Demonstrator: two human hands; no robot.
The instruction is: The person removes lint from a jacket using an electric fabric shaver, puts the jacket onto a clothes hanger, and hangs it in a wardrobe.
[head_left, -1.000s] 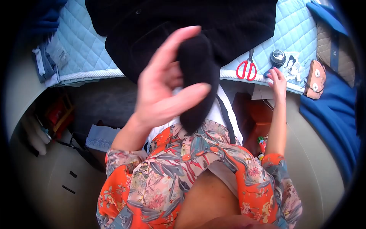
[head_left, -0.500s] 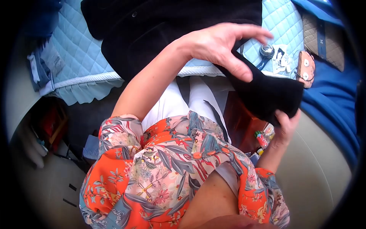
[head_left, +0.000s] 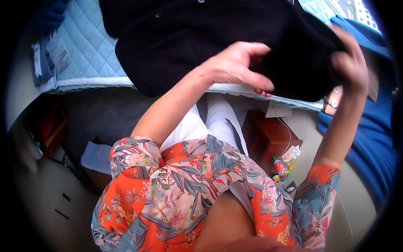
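A black garment lies spread on a light blue quilted surface. One end of it, a black sleeve-like piece, is lifted at the upper right. My left hand grips this piece from the near side with curled fingers. My right hand holds its far right end, raised above the quilt's edge. A small bit of red scissors shows under the black cloth.
A blue cloth lies at the right. A brown round item with two white dots peeks out by the quilt's edge. Below it stand a wooden box and small colourful items on the floor. My orange floral sleeves fill the bottom.
Both hands have lifted the black piece up and toward the quilt, covering the scissors and the round metal item. The right hand rose from below the cloth to the upper right.
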